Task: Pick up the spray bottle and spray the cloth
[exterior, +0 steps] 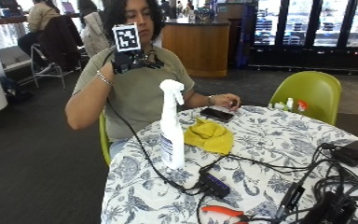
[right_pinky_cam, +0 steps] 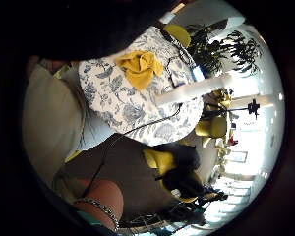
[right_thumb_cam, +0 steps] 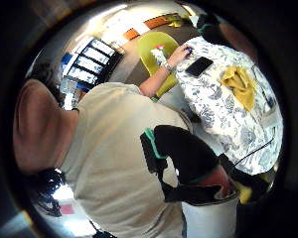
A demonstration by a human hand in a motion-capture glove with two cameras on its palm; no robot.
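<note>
A person sits at a round worktop (exterior: 272, 140) covered with a blue floral cloth. The gloved right hand (exterior: 126, 60) is raised in the upper left of the outside view, level with the person's shoulder and well apart from everything on the worktop. It holds nothing; whether its fingers are straight or curled cannot be told.

The bottle (exterior: 171, 125), white with a trigger head, stands upright near the worktop's near-left edge, left of centre in the frame. The yellow cloth (exterior: 210, 135) lies crumpled just right of the bottle, near it but not touching. In the little finger side palm view the cloth (right_pinky_cam: 139, 68) lies on the floral surface and the bottle (right_pinky_cam: 194, 89) shows as a white bar beside it. In the thumb side palm view the cloth (right_thumb_cam: 240, 85) lies on the worktop beyond the person's shirt.

The bare left hand (exterior: 227, 101) rests on the worktop's far edge, beside a black phone (exterior: 216, 114). Black cables (exterior: 272, 168) and a hub (exterior: 214, 183) lie in the lower right. Orange-handled pliers (exterior: 223, 212) lie at the bottom edge. A green chair (exterior: 309, 93) stands behind the worktop at right.
</note>
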